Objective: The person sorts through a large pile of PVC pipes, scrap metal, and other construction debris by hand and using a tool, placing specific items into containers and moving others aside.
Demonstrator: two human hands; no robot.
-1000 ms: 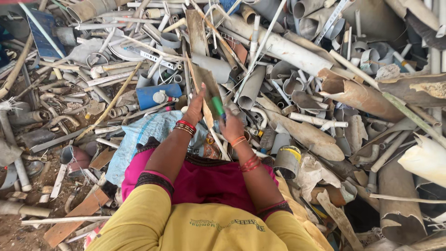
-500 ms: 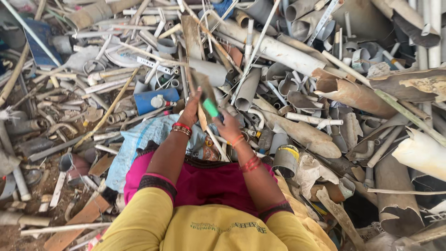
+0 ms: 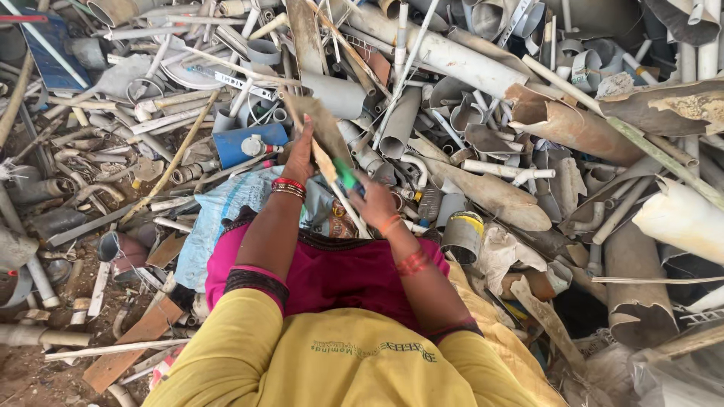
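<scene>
Gripping a long, dirt-coated strip of plastic scrap (image 3: 320,128) in the left hand (image 3: 300,154), a person seated amid a heap of broken pipe works at it with a green-handled tool (image 3: 345,177) clamped in the right hand (image 3: 375,202); both grips are closed tight, the left around the strip's lower part, the right around the tool's handle. The strip stands tilted toward 11 o'clock from the hands, its upper end over the pile, while the tool's light-coloured shaft (image 3: 351,209) runs down toward 5 o'clock between the wrists; whether the tool has a blade cannot be told. At 9 o'clock from the left hand lies a blue canister (image 3: 249,143) on a pale blue sack (image 3: 219,215), and at 3 o'clock from the right hand sits a grey pipe stub with a yellow rim (image 3: 461,235). The risks appear plain: the tool works close to bare fingers, so a slip along the gritty strip could strike the left hand or wrist bangles (image 3: 287,187); the jagged split pipes (image 3: 490,192) crowding the lap could cut a forearm; and the loose heap could shift under a tug.
</scene>
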